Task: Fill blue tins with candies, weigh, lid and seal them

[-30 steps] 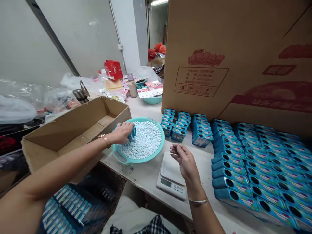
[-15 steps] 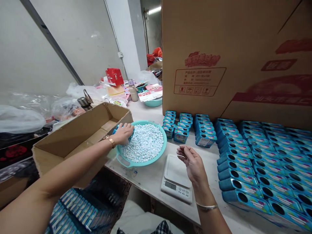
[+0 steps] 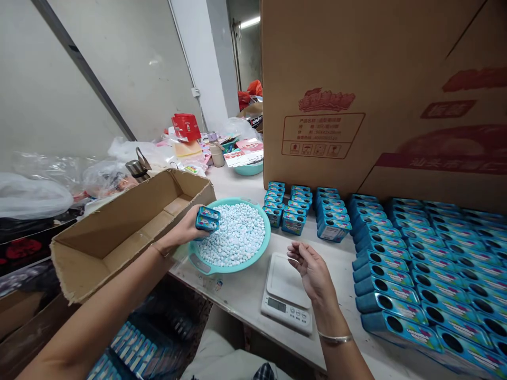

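Note:
My left hand is closed around a pair of small blue tins, holding them upright side by side at the left rim of a turquoise basin. Small white and pale-blue pellets fill the basin. Pellets show in the holes on top of the tins. Above the right side of a white digital scale, my right hand hovers with loosely bent, slightly parted fingers and nothing visible in them. No tin stands on the scale's plate.
Rows of blue tins with dark holes cover the right side of the table, with shorter rows behind the scale. A large carton stands behind them. Left of the basin lies an open cardboard box. More tins are below.
My left hand has turned up and drawn slightly left from the pellets, bringing the tins' tops into view. My right hand has hardly moved.

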### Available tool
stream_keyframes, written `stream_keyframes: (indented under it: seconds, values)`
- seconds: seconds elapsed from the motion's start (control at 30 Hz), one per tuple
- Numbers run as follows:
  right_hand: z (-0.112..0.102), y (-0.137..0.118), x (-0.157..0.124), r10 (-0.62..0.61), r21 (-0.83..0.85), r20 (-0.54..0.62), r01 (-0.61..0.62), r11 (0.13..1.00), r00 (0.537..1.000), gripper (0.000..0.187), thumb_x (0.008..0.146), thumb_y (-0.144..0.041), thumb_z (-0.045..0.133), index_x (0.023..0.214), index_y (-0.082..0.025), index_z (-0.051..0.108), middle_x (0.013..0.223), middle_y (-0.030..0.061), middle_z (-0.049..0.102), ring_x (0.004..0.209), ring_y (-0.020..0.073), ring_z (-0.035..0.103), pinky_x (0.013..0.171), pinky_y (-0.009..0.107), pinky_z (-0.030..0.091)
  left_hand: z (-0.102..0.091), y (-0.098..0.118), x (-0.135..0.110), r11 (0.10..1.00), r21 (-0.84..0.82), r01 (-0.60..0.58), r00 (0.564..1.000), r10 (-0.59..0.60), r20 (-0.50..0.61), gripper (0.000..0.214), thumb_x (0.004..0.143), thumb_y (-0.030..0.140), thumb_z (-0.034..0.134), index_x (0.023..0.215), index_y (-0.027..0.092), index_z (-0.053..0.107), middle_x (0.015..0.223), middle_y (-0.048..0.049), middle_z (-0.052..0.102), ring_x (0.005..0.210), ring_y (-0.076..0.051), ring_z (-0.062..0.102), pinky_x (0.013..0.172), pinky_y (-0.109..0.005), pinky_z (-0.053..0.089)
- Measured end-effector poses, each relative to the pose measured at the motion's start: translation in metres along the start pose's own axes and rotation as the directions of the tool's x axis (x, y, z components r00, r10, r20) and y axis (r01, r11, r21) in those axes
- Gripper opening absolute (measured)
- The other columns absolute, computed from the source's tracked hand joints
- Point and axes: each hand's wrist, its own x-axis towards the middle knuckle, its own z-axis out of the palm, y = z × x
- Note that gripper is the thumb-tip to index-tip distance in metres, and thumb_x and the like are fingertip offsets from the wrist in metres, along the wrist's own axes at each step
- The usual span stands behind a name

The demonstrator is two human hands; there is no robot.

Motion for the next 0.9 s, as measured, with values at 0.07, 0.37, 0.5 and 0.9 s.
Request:
stream_keyframes:
  seconds: [0.07,0.37,0.5,0.9]
  values:
    - [-0.005,0.0,0.0,0.014,0.027,-0.021,-0.014,1.0,1.0,0.035,0.067,-0.047,0.082,0.088,-0.022,0.072,0.087,0.0031,0.071,0.076,0.0151,0.064,0.066,0.025,0.052,0.005,0.004,-0.012,0.957,-0.287,0.051,0.999,-0.054,-0.003,0.077,0.063,0.032,0.077,0.129,0.017,0.038,0.115,-0.0095,0.059,0.104,-0.027,0.059,0.091,-0.044,0.049]
    - [-0.033,-0.014,0.0,-0.056,0.053,-0.114,0.062,0.997,0.992,0.032,0.067,-0.043,0.082,0.089,-0.022,0.069,0.084,0.0009,0.071,0.072,0.0131,0.065,0.065,0.024,0.052,0.077,0.065,-0.055,0.465,-0.88,0.096,0.994,-0.086,0.063,0.092,0.052,0.018,0.087,0.135,0.025,0.047,0.117,-0.0057,0.066,0.102,-0.028,0.064,0.088,-0.037,0.052]
    - [-0.049,-0.019,-0.005,-0.088,0.041,-0.183,0.098,0.994,0.979,0.033,0.064,-0.043,0.083,0.086,-0.022,0.068,0.08,0.0006,0.07,0.068,0.014,0.064,0.061,0.026,0.052,0.136,0.086,-0.063,0.427,-0.885,0.186,0.971,0.059,0.232,0.095,0.051,0.016,0.089,0.134,0.027,0.046,0.117,-0.0051,0.065,0.099,-0.026,0.064,0.085,-0.034,0.052]
    - [-0.082,-0.018,-0.012,-0.109,-0.001,-0.269,0.113,0.994,0.957,0.034,0.065,-0.045,0.08,0.086,-0.023,0.065,0.076,-0.002,0.067,0.066,0.0121,0.062,0.06,0.025,0.051,0.212,0.089,-0.045,0.562,-0.818,0.121,0.951,0.171,0.259,0.092,0.061,0.021,0.085,0.142,0.023,0.04,0.14,-0.0123,0.053,0.122,-0.029,0.055,0.109,-0.047,0.039]
